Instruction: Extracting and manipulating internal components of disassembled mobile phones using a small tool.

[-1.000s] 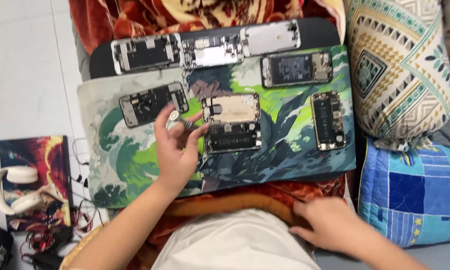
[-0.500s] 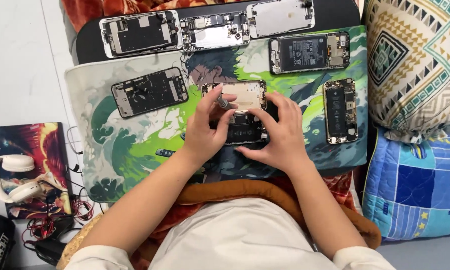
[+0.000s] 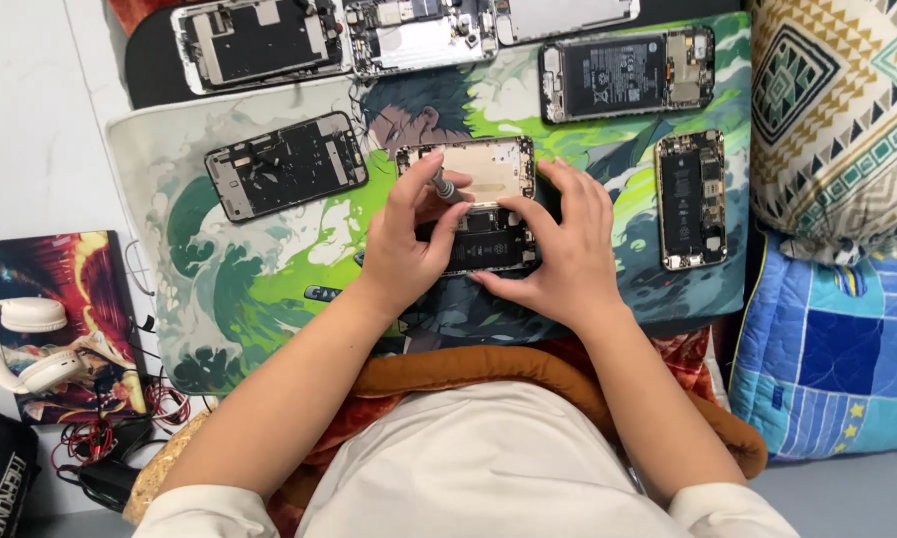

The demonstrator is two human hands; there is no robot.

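Change: a second ago the right hand lay down by the lap and only the left was on the mat; half a second ago both had met over the opened phone, and now they sit there much the same, the left lifted a little with the tool more upright.
Far left: white headphones (image 3: 20,344) on a printed pad, red cables below, well apart from both hands.
Left of the grip: a stripped phone (image 3: 284,164) lying loose on the picture mat (image 3: 229,289).
Left hand (image 3: 403,249): grip closed around a small screwdriver (image 3: 442,185), tip down at the work.
Work: an opened phone (image 3: 483,204), pale shell above and dark board below, flat on the mat between the two hands.
Right hand (image 3: 558,244): fingers spread and pressed on the phone's right edge, steadying it, not wrapped round it.
Right of the grip: another open phone (image 3: 689,199), then patterned cushions (image 3: 837,120).
Handling: light, stiff, likely fragile inside; best held by the outer frame edges, off the board.
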